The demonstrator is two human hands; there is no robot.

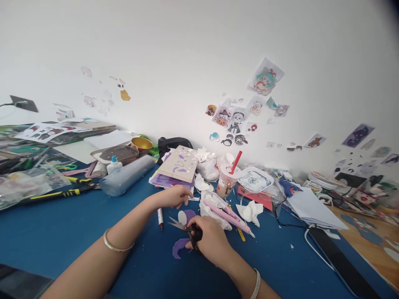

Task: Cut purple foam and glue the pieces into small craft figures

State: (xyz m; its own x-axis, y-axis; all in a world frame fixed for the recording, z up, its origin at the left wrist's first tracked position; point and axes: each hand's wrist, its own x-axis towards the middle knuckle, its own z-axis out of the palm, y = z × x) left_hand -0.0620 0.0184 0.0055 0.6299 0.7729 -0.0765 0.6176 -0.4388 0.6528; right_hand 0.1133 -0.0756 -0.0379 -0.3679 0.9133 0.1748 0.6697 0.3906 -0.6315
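The right grip (212,241), clasping scissors (195,236), has a purple crescent (177,246) (ragged-edged) just beside it.

A drink cup (224,187) with a red straw (237,161) stands before a white wall (174,62) dotted with cartoon cutouts (238,119), while a gold bowl (142,144) sits near a translucent cylinder (127,176) lying on its side and yellow-and-black pliers (76,192) rest farther left.

You have one left hand (176,196) and one right hand (212,238) in view, with two bracelets (116,246), one per wrist. Near your hands you have one pair of scissors (181,225), two purple paper pieces (177,249) and one marker (160,218); farther off, one drinking cup (225,185), one red straw (236,162), one squeeze bottle (114,166), one gold bowl (142,145).
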